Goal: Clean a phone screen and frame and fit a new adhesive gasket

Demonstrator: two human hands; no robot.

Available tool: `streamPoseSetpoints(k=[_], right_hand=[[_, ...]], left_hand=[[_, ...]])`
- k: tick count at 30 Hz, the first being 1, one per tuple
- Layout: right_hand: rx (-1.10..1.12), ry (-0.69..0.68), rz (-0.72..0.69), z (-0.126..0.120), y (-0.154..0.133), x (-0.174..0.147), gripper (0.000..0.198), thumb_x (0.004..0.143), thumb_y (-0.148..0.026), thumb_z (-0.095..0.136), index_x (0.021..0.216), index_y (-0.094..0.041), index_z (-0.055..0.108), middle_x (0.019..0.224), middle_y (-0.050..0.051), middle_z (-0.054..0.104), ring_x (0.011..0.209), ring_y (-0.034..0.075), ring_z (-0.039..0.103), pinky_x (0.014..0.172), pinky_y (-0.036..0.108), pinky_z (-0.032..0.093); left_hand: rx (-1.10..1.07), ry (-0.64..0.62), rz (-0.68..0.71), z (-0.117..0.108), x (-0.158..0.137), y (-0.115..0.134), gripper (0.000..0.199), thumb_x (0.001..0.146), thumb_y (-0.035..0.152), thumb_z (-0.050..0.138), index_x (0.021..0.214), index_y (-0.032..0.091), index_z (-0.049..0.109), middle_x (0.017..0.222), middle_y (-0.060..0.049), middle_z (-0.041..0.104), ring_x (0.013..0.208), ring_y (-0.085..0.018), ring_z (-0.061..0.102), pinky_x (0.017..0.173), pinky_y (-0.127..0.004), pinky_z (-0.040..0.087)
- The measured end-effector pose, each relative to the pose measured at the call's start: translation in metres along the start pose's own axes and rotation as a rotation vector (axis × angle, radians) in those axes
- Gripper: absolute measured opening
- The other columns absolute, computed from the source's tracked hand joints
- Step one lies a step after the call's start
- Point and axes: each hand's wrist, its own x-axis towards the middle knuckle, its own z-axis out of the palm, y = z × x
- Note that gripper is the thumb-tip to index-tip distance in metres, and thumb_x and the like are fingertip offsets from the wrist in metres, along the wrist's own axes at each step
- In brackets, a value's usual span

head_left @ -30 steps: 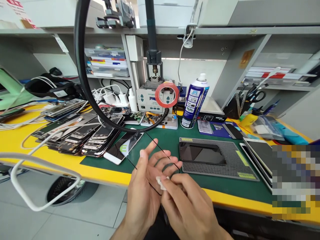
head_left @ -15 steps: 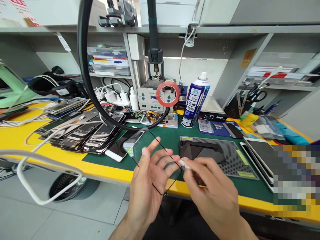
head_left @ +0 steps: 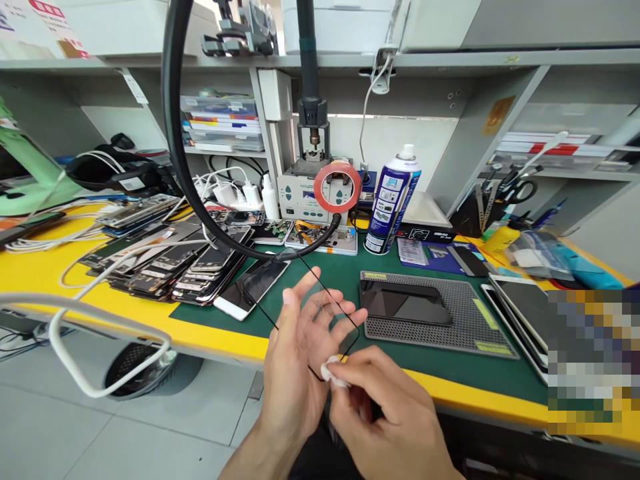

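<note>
My left hand (head_left: 297,357), palm up, is closed around the edges of a clear glass panel (head_left: 280,290) with a thin black border. The glass is tilted, and its far end reaches over the green mat. Between the thumb and fingers of my right hand (head_left: 387,407) is a crumpled white wipe (head_left: 333,372). It touches the panel's near corner and covers part of the border there. Beyond the hands, a dark phone screen (head_left: 405,302) lies on a grey perforated pad (head_left: 470,333).
Stacked phone screens (head_left: 200,270) lie left of the mat (head_left: 200,313). A white-edged phone (head_left: 235,303) is behind the glass. A blue spray can (head_left: 393,203) stands at the back. A black hose (head_left: 173,133) loops overhead, and a white cable (head_left: 60,333) hangs at the left edge.
My right hand has moved down and left with the wipe, from the panel's right edge to its near corner. My left hand still holds the glass, with its fingers now more spread.
</note>
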Motion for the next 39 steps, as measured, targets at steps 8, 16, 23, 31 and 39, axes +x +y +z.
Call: streamPoseSetpoints(k=[8, 16, 23, 31, 39], right_hand=[[0.07, -0.235, 0.163, -0.032, -0.007, 0.007, 0.021, 0.079, -0.008, 0.055, 0.08, -0.019, 0.073, 0.062, -0.001, 0.06, 0.045, 0.008, 0.054, 0.041, 0.017, 0.042], [-0.172, 0.05, -0.056, -0.019, 0.008, 0.013, 0.025, 0.09, -0.002, 0.056, 0.104, -0.013, 0.073, 0.083, 0.007, 0.065, 0.069, 0.012, 0.063, 0.062, 0.02, 0.052], [0.151, -0.355, 0.087, -0.019, 0.004, -0.002, 0.026, 0.079, -0.004, 0.054, 0.084, -0.014, 0.078, 0.067, 0.003, 0.063, 0.048, 0.008, 0.055, 0.043, 0.016, 0.043], [-0.153, 0.013, 0.066, -0.033, 0.009, 0.016, 0.022, 0.09, -0.008, 0.057, 0.098, -0.017, 0.075, 0.077, 0.003, 0.064, 0.061, 0.011, 0.06, 0.056, 0.019, 0.05], [0.04, -0.451, -0.037, -0.036, 0.006, 0.004, 0.029, 0.08, -0.003, 0.051, 0.086, -0.017, 0.075, 0.068, 0.0, 0.06, 0.048, 0.007, 0.052, 0.044, 0.016, 0.041]], left_hand=[[-0.006, -0.099, 0.025, -0.003, 0.001, 0.003, 0.039, 0.104, 0.049, 0.039, 0.124, 0.024, 0.061, 0.095, -0.006, 0.065, 0.091, -0.021, 0.066, 0.096, -0.051, 0.056], [-0.035, -0.105, -0.027, -0.002, 0.001, 0.001, 0.039, 0.104, 0.05, 0.04, 0.123, 0.024, 0.061, 0.098, -0.006, 0.065, 0.094, -0.022, 0.067, 0.098, -0.05, 0.055], [-0.047, -0.056, -0.036, -0.009, 0.005, 0.003, 0.037, 0.103, 0.049, 0.042, 0.122, 0.023, 0.062, 0.096, -0.006, 0.065, 0.092, -0.022, 0.067, 0.098, -0.053, 0.055], [-0.055, -0.123, -0.065, -0.006, 0.006, -0.001, 0.039, 0.104, 0.049, 0.039, 0.124, 0.023, 0.061, 0.096, -0.006, 0.066, 0.092, -0.022, 0.068, 0.099, -0.052, 0.054], [-0.005, -0.129, -0.042, -0.007, 0.009, 0.001, 0.039, 0.104, 0.048, 0.038, 0.122, 0.023, 0.061, 0.094, -0.006, 0.065, 0.088, -0.021, 0.066, 0.095, -0.052, 0.056]])
